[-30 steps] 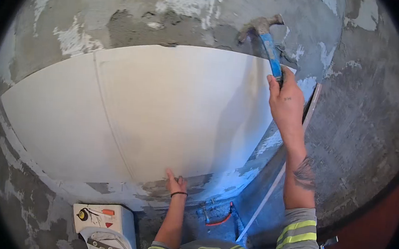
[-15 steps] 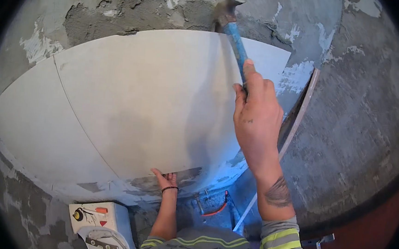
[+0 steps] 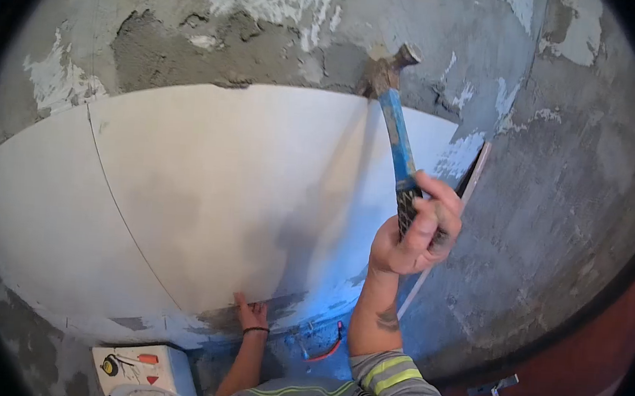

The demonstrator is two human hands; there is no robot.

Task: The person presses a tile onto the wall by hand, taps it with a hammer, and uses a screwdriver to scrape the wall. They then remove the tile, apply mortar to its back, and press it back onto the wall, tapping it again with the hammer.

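My right hand is closed around the dark grip of a hammer with a blue shaft. The hammer's worn head is at the upper edge of a large pale wall tile, near its right part; whether it touches cannot be told. My left hand is at the tile's lower edge, thumb up against the face and fingers apart. Left of a thin dark joint sits another pale tile. Rough grey mortar shows on the wall above.
A white box at the lower left bears a tape measure and other small tools. An orange hose lies below the tile. A narrow strip leans at the right, before a grey wall. A reddish door has a metal latch.
My right hand has lowered and turned its finger side into view, and the hammer head now shows lower in the picture. My left hand stays at the tile's lower edge. The view has shifted.
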